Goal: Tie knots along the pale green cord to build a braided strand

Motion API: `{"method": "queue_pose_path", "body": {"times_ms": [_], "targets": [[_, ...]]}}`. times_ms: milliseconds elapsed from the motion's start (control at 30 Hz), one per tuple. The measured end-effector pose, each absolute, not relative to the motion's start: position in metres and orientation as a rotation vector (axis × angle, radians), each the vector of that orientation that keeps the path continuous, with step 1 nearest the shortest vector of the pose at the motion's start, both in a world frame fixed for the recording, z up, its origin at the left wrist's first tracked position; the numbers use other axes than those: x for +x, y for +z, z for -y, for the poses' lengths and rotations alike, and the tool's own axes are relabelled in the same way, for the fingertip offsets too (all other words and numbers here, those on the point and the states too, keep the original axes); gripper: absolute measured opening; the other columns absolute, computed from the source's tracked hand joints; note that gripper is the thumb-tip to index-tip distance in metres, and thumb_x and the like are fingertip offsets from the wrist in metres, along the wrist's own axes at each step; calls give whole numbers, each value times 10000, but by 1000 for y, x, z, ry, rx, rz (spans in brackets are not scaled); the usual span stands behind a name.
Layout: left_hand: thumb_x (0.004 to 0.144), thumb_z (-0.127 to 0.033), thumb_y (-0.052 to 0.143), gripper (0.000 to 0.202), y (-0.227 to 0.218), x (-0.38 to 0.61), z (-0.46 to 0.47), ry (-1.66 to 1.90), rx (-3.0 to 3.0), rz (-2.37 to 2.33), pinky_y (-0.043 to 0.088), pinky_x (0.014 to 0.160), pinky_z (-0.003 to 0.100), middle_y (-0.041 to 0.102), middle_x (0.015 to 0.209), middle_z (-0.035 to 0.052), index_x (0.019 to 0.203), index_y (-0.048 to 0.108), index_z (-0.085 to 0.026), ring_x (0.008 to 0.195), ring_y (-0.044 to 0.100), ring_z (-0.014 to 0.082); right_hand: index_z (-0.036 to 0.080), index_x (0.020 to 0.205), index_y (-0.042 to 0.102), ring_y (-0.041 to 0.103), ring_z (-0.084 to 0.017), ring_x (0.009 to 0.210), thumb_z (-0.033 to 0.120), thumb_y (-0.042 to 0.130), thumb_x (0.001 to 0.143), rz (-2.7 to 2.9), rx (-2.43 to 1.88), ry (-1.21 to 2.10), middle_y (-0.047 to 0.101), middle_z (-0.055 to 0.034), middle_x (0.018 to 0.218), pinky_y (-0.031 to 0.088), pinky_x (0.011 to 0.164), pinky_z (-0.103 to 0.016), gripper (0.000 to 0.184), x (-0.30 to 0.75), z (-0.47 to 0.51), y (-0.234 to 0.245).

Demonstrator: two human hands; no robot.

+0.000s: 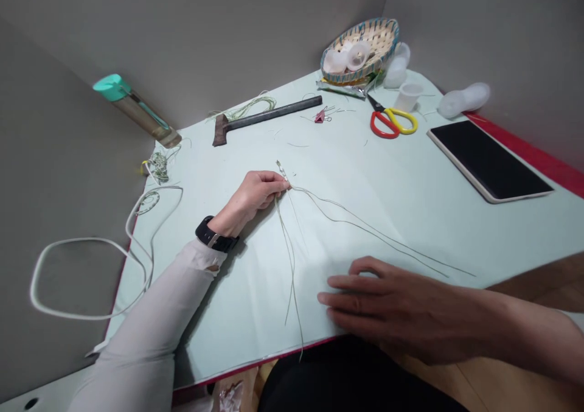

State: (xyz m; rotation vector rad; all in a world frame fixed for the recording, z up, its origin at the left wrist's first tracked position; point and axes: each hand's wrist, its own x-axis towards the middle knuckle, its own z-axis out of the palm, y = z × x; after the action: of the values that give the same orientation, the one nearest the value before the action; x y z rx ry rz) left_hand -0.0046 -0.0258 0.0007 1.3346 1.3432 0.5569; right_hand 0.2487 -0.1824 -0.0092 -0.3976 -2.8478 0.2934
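left fingers (275,186) pinching thin cord bundle (281,170); right fingers (358,303) slightly spread over table (241,321).

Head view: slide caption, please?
Left hand pinches thin strands at a pale table; right hand spread nearby.

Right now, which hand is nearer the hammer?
Left. The left hand, pinching thin strands, is just below the hammer in view; the right hand is farther off, down toward the near edge of the table.
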Motion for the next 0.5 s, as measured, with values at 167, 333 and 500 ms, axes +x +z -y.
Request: {"method": "queue_pose_path", "body": {"times_ms": [167,333,500], "targets": [[974,-249,646,171,-3,-6,25,500,1413,-1373,337,385,153,532,641,-70,856,630,-126,436,405,37,110,1352,582,543,-193,1285,295,397,1067,2853,-284,288,620,-78,1427,428,1032,-382,388,246,189,-4],[987,-296,629,168,0,-3,28,439,1479,-1431,517,524,215,649,839,2,997,650,-130,607,590,90,48,1498,425,341,-282,1505,446,538,1007,2865,-445,391,433,-168,1587,302,1203,-496,642,231,157,-14],[981,-292,635,164,4,-2,39,424,1565,-1449,474,487,197,618,805,-15,1002,639,-129,564,544,76,66,1555,345,237,-282,1552,520,600,956,2889,-453,621,350,-172,1630,117,1284,-516,794,234,154,-25]]}}
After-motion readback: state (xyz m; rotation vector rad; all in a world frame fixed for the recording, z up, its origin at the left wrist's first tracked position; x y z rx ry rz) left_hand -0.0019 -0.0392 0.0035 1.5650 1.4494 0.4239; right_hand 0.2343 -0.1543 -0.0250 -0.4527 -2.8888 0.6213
